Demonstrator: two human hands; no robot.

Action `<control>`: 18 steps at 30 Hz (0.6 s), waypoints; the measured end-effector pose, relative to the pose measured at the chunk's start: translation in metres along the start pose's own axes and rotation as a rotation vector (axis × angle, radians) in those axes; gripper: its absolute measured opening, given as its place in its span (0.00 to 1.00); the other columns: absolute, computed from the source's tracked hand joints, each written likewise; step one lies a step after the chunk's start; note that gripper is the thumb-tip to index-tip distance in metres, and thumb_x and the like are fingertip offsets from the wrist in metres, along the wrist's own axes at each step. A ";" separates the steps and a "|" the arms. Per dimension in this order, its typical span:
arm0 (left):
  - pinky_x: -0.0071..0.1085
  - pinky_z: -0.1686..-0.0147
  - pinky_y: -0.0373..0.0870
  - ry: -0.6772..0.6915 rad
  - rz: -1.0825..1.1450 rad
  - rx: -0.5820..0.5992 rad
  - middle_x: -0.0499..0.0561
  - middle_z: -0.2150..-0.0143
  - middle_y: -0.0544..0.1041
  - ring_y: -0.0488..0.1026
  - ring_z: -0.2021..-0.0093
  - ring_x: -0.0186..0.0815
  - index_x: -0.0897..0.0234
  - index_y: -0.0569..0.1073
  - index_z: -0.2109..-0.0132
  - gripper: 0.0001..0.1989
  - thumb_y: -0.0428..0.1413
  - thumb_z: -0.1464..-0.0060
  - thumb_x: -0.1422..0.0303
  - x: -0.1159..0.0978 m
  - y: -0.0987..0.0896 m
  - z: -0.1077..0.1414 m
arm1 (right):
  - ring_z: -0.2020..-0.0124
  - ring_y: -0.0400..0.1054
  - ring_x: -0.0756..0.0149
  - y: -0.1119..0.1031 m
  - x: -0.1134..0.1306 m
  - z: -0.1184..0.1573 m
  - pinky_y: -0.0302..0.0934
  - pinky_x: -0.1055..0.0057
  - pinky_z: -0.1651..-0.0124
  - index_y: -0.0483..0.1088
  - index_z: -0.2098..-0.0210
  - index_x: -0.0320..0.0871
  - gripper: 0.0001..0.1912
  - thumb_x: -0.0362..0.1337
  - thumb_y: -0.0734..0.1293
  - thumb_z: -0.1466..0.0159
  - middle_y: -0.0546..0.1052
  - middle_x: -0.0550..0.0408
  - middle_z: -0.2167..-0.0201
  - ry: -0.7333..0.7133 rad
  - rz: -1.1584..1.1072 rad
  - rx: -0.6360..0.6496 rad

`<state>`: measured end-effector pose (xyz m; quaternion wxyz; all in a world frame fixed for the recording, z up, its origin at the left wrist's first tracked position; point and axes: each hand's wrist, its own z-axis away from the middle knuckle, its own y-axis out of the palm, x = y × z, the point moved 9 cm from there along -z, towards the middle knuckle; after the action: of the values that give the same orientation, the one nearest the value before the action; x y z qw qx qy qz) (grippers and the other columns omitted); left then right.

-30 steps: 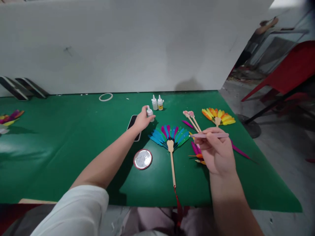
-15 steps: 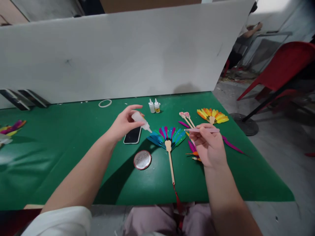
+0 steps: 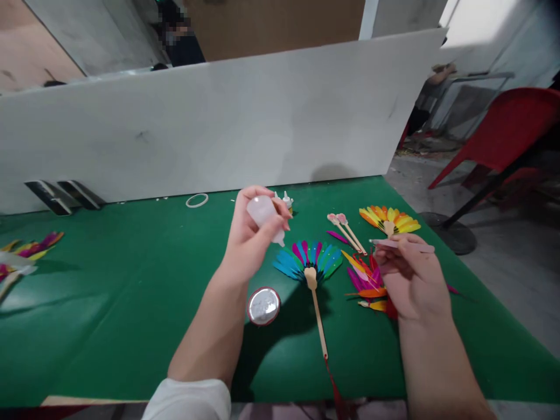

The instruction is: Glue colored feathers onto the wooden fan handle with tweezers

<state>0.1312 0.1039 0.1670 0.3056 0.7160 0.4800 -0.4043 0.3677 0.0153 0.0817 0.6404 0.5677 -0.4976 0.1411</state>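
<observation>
My left hand [image 3: 251, 233] grips the glue bottle [image 3: 262, 213], nozzle tilted down near the tips of the blue, green and magenta feather fan [image 3: 310, 262] on the green counter [image 3: 144, 303]. My right hand's grip [image 3: 411, 265] is closed around a pink pen-like tool [image 3: 405, 245].

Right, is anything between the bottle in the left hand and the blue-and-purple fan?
Nothing visible: the bottle in the left hand tilts nozzle-down near the left feathers of the fan. The round dish lies nearer the person, off that line. The right hand, with a pen-like stick, is beyond the fan's right side.
</observation>
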 end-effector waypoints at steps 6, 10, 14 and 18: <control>0.26 0.66 0.69 -0.086 0.046 0.154 0.46 0.62 0.68 0.69 0.65 0.29 0.53 0.59 0.47 0.31 0.60 0.57 0.77 0.008 0.012 0.007 | 0.75 0.74 0.71 0.010 -0.011 0.002 0.71 0.76 0.70 0.75 0.72 0.46 0.05 0.36 0.74 0.48 0.78 0.58 0.76 0.042 -0.018 0.019; 0.31 0.60 0.70 -0.147 0.150 0.259 0.49 0.56 0.71 0.71 0.60 0.32 0.55 0.61 0.46 0.29 0.57 0.55 0.76 0.019 0.016 0.006 | 0.76 0.73 0.72 0.013 -0.015 0.005 0.70 0.77 0.71 0.75 0.73 0.46 0.05 0.36 0.74 0.49 0.78 0.58 0.77 0.060 -0.019 0.023; 0.33 0.56 0.70 -0.177 0.096 0.282 0.52 0.48 0.72 0.72 0.58 0.34 0.54 0.58 0.41 0.31 0.59 0.50 0.72 0.019 0.020 0.007 | 0.75 0.74 0.72 0.010 -0.017 0.007 0.70 0.77 0.71 0.75 0.72 0.46 0.05 0.36 0.74 0.49 0.79 0.59 0.76 0.065 0.013 0.018; 0.30 0.61 0.71 -0.158 0.036 0.250 0.51 0.53 0.75 0.73 0.61 0.33 0.55 0.63 0.43 0.30 0.62 0.53 0.71 0.008 0.020 0.010 | 0.74 0.74 0.73 0.010 -0.018 0.011 0.70 0.80 0.69 0.75 0.73 0.45 0.07 0.37 0.75 0.50 0.78 0.59 0.76 0.071 0.022 0.023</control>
<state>0.1489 0.0919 0.1557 0.2582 0.7231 0.3873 -0.5104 0.3467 0.0158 0.0718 0.6497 0.5641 -0.4790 0.1737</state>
